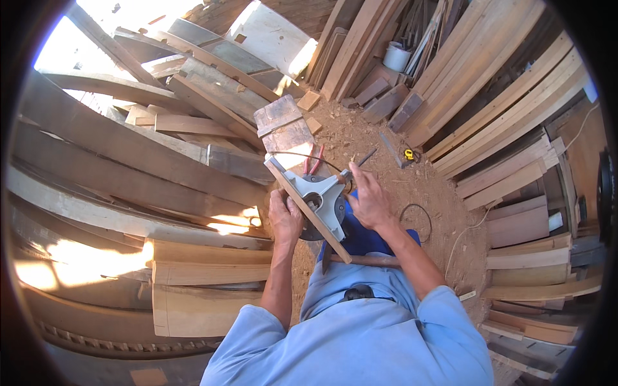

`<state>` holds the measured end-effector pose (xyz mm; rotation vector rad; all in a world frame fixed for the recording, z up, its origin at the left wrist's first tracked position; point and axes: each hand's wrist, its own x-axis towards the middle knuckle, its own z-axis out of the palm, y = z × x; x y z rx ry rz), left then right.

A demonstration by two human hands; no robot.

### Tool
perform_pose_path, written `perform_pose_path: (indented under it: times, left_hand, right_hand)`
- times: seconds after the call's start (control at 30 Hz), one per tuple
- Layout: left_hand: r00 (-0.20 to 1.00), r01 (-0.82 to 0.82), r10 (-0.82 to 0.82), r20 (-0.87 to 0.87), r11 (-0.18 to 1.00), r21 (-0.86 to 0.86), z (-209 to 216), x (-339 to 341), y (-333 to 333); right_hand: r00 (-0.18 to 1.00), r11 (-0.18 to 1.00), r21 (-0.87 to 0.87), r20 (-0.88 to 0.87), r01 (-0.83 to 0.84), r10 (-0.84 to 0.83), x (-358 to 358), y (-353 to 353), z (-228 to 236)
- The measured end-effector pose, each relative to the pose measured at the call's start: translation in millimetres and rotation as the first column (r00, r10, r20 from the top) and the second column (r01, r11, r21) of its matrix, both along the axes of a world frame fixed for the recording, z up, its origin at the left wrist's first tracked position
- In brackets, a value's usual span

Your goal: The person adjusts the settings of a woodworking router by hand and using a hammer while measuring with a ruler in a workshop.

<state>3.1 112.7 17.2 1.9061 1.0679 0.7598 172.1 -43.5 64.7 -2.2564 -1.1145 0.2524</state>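
Note:
Over my lap, my left hand [285,217] is closed round the edge of a grey metal bracket [330,201] with arms and a round opening. A narrow wooden strip [308,211] runs along the bracket's left side. My right hand [371,198] is at the bracket's upper right arm, its fingers drawn together by the tip; what they pinch is too small to make out. Partly hidden beneath the bracket is a dark round disc [311,229]. Across my lap lies a hammer with a wooden handle [373,261]. Red-handled pliers [316,161] rest just beyond the bracket.
A yellow tape measure [409,155] and a metal ruler [390,150] lie on the sawdust-covered ground ahead. Stacked boards [129,170] crowd the left, and long planks [473,58] lean at the right. A white bucket [396,56] stands among timber; a wooden block [285,127] lies ahead.

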Motion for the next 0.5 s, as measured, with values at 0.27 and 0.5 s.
perform_pose_path:
  times: [0.27,0.5]
  left_hand:
    - [0.997,0.035,-0.035,0.062,0.999,-0.001,1,0,0]
    - [0.996,0.033,-0.037,0.080,0.998,0.050,3,0,-3]
  right_hand:
    - [0.999,0.993,0.121,0.050,-0.012,0.006,16,17,-38]
    - [1.000,0.996,0.083,0.003,-0.013,0.012,19,21,-29]
